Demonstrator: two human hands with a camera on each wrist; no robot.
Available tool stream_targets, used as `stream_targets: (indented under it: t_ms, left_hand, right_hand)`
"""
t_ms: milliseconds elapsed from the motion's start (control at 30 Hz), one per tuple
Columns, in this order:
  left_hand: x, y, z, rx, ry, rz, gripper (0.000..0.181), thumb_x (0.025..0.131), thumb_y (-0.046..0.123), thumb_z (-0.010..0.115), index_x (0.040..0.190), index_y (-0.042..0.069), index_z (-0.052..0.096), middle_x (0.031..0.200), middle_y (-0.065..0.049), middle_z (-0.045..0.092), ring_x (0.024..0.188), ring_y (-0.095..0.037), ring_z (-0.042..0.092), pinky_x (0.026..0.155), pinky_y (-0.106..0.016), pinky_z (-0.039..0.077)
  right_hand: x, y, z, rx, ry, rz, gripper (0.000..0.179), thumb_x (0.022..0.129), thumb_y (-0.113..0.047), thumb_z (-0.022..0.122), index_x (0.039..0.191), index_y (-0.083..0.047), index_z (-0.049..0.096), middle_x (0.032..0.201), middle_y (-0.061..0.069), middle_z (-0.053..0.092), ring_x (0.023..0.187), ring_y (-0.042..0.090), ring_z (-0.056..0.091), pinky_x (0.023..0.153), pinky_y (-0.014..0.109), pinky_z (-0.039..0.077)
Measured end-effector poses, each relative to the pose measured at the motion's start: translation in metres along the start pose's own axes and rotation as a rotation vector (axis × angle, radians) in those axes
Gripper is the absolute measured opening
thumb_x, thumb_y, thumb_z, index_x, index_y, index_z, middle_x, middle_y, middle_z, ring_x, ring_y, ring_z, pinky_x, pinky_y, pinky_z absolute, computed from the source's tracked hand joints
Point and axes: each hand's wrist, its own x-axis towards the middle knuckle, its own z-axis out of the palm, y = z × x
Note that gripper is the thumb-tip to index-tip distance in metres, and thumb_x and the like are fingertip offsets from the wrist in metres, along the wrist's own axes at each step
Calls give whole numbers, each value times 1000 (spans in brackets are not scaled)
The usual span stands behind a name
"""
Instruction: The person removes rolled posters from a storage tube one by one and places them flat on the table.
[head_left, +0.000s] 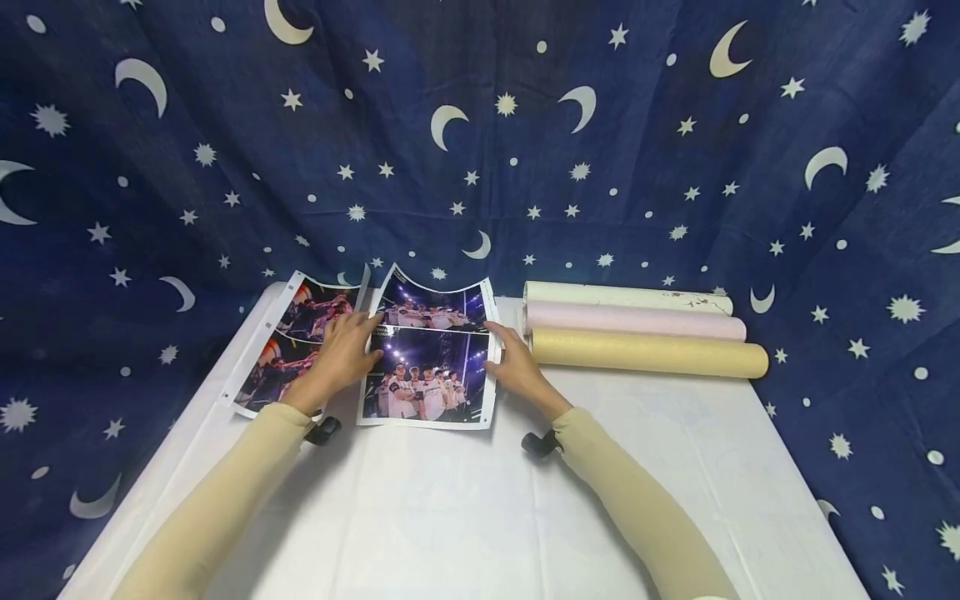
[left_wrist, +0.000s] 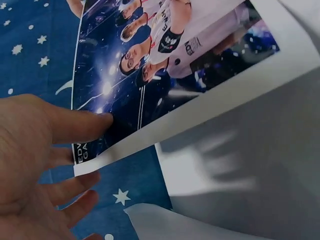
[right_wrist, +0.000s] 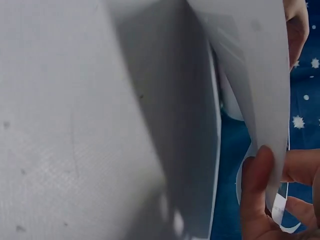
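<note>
Both hands are on a photo print (head_left: pixel 431 379) at the middle of the table. It carries a group picture of people in white shirts, with a similar picture above; whether this is one sheet or two overlapping I cannot tell. My left hand (head_left: pixel 343 354) pinches its left edge; in the left wrist view the thumb (left_wrist: pixel 85 126) lies on the printed face with fingers behind. On the opposite edge my right hand (head_left: pixel 519 367) holds the print between thumb and fingers, and the paper (right_wrist: pixel 270 100) curls there. A second printed sheet (head_left: pixel 255 379) lies left, partly behind my left arm.
Three rolls lie side by side at the back right: a cream patterned roll (head_left: pixel 622 296), a pink roll (head_left: pixel 633 322) and a yellow roll (head_left: pixel 648 352). A white cover lies on the table (head_left: pixel 450 517). Dark blue star-and-moon cloth (head_left: pixel 510 192) hangs behind and at the sides.
</note>
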Motion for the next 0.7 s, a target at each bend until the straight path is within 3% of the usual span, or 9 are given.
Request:
stream_targets:
  t_ms: [300, 700]
  left_hand:
    - [12, -8, 6, 67, -66, -1, 67, 85, 18, 72, 145, 2, 45, 145, -28, 44, 136, -48, 34, 115, -67, 14]
    - [22, -14, 11, 105, -119, -2, 67, 85, 19, 73, 144, 3, 46, 144, -27, 46, 138, -45, 33, 116, -68, 12]
  right_hand:
    - [10, 9, 9, -62, -33, 62, 76, 79, -8, 73, 148, -13, 42, 140, 20, 49, 124, 38, 52, 110, 53, 40]
    - [22, 15, 17, -137, -71, 86, 73, 79, -10, 73, 146, -7, 44, 143, 20, 52, 134, 37, 47, 115, 49, 35]
